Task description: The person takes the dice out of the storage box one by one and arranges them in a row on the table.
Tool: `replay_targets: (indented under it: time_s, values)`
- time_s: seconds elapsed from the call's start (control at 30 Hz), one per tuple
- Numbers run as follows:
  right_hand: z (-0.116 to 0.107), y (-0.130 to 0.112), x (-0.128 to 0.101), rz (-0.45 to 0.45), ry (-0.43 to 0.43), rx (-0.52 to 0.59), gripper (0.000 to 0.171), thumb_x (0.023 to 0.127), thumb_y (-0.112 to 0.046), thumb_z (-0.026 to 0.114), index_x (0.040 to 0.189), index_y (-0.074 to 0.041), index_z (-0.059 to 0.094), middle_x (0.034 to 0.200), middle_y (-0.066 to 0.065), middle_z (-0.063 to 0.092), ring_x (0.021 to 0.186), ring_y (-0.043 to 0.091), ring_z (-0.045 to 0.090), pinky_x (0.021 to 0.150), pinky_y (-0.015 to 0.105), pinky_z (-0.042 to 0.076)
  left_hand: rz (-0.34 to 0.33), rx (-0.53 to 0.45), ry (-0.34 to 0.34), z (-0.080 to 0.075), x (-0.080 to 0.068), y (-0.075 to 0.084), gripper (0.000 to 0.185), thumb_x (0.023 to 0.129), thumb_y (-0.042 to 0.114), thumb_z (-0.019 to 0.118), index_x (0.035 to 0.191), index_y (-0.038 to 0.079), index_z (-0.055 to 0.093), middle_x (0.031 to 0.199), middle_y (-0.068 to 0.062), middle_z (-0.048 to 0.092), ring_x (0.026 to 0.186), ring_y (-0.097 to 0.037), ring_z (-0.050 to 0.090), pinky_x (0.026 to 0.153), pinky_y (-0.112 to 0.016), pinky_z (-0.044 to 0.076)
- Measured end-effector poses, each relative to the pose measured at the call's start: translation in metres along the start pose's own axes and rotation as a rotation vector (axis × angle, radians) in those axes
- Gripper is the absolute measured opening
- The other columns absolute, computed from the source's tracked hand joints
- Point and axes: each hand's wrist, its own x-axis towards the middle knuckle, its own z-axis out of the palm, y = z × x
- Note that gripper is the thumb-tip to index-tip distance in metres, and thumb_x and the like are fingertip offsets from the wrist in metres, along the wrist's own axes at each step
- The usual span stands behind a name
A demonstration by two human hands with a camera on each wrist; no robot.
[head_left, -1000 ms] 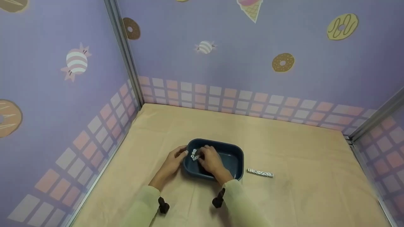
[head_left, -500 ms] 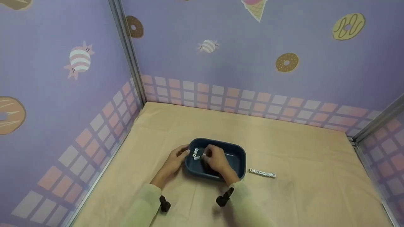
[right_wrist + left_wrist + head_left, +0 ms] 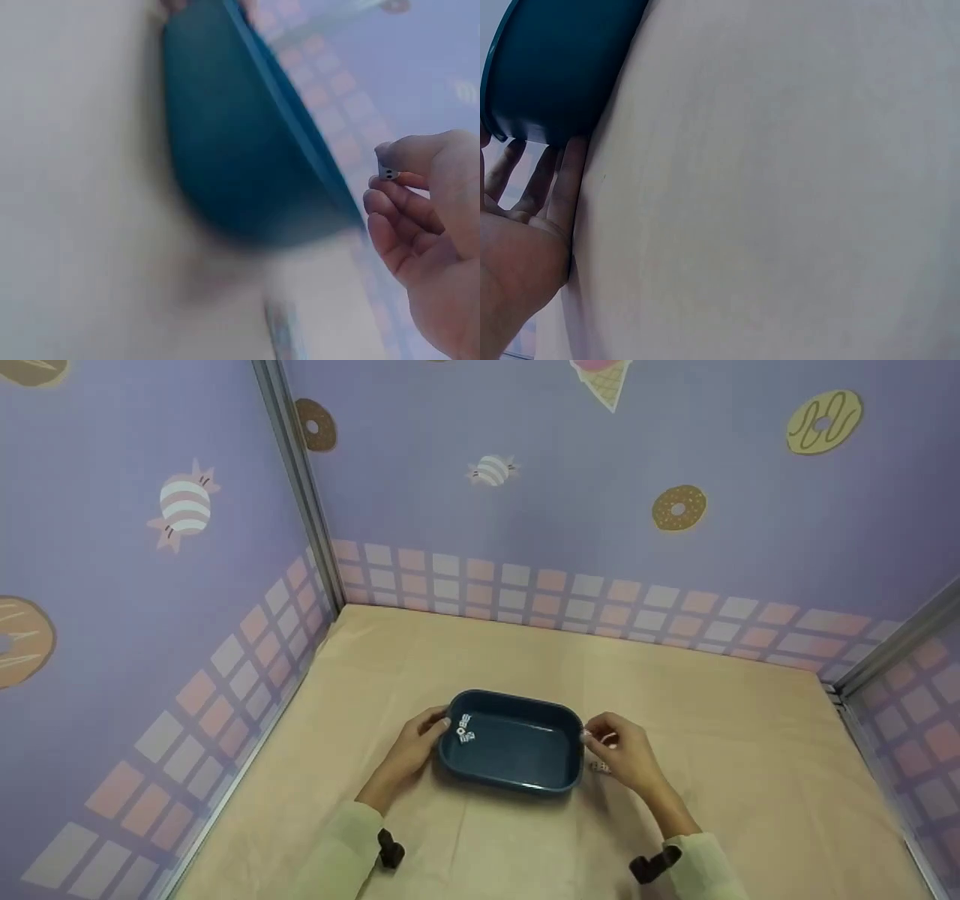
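A dark blue tray (image 3: pixel 559 714) sits on the beige table, with a few small white dice (image 3: pixel 464 727) in its left end. My left hand (image 3: pixel 435 729) rests against the tray's left wall, thumb near the rim; in the left wrist view its fingers (image 3: pixel 559 176) lie straight along the tray (image 3: pixel 555 67). To the right of the tray my right hand (image 3: pixel 598 739) pinches one white die (image 3: pixel 388 172) between thumb and forefinger. Under that hand lies a row of dice (image 3: pixel 600 767), mostly hidden.
Purple walls (image 3: pixel 525 510) printed with sweets close in the table (image 3: pixel 750 780) on the left, back and right. Metal corner posts (image 3: pixel 300 487) stand at the back left and right. Black wrist straps (image 3: pixel 390 851) show at both sleeves.
My right hand has left the inside of the tray and moved right, over the row of dice, with a die pinched in it. The left hand stays at the tray's left wall.
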Motion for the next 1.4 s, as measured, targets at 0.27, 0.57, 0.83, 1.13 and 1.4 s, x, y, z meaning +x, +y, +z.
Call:
replay_targets:
  time_s: [0.27, 0.57, 0.83, 1.13, 1.4]
  values:
    - [-0.042, 0.053, -0.033, 0.137, 0.039, -0.112, 0.013, 0.095, 0.003, 0.076, 0.105, -0.005, 0.072, 0.1, 0.005, 0.071, 0.094, 0.023, 0.065, 0.078, 0.026, 0.054, 0.014, 0.018, -0.016, -0.004, -0.001, 0.002, 0.041, 0.111, 0.025, 0.059, 0.147, 0.006, 0.06, 0.144, -0.013, 0.062, 0.137, -0.031, 0.054, 0.117, -0.052, 0.039]
    - [-0.067, 0.083, -0.062, 0.257, 0.046, -0.204, 0.015, 0.099, -0.006, 0.075, 0.113, -0.004, 0.072, 0.106, 0.007, 0.071, 0.098, 0.021, 0.064, 0.082, 0.024, 0.053, 0.005, 0.036, -0.021, -0.001, -0.004, 0.004, 0.041, 0.111, 0.027, 0.059, 0.147, 0.009, 0.061, 0.144, -0.01, 0.063, 0.135, -0.028, 0.055, 0.115, -0.049, 0.041]
    - [-0.079, 0.089, -0.073, 0.311, -0.01, -0.192, 0.016, 0.099, -0.006, 0.074, 0.115, -0.007, 0.073, 0.11, 0.007, 0.071, 0.103, 0.022, 0.064, 0.085, 0.023, 0.052, 0.006, 0.037, -0.013, -0.001, -0.003, 0.004, 0.042, 0.111, 0.028, 0.058, 0.148, 0.008, 0.06, 0.146, -0.012, 0.062, 0.14, -0.031, 0.052, 0.119, -0.051, 0.038]
    - [-0.084, 0.084, -0.078, 0.298, -0.067, -0.177, 0.016, 0.097, -0.005, 0.076, 0.113, -0.008, 0.073, 0.105, 0.004, 0.07, 0.094, 0.018, 0.063, 0.08, 0.023, 0.052, 0.005, 0.056, -0.019, -0.001, -0.003, 0.001, 0.043, 0.111, 0.029, 0.058, 0.149, 0.009, 0.059, 0.143, -0.009, 0.063, 0.136, -0.028, 0.055, 0.118, -0.049, 0.039]
    - [-0.079, 0.087, -0.079, 0.284, -0.069, -0.171, 0.018, 0.095, -0.004, 0.078, 0.112, -0.01, 0.076, 0.104, 0.004, 0.066, 0.092, 0.019, 0.058, 0.077, 0.024, 0.05, 0.009, 0.051, -0.002, 0.0, -0.002, 0.001, 0.042, 0.11, 0.028, 0.059, 0.148, 0.009, 0.061, 0.144, -0.009, 0.063, 0.138, -0.028, 0.054, 0.119, -0.049, 0.037]
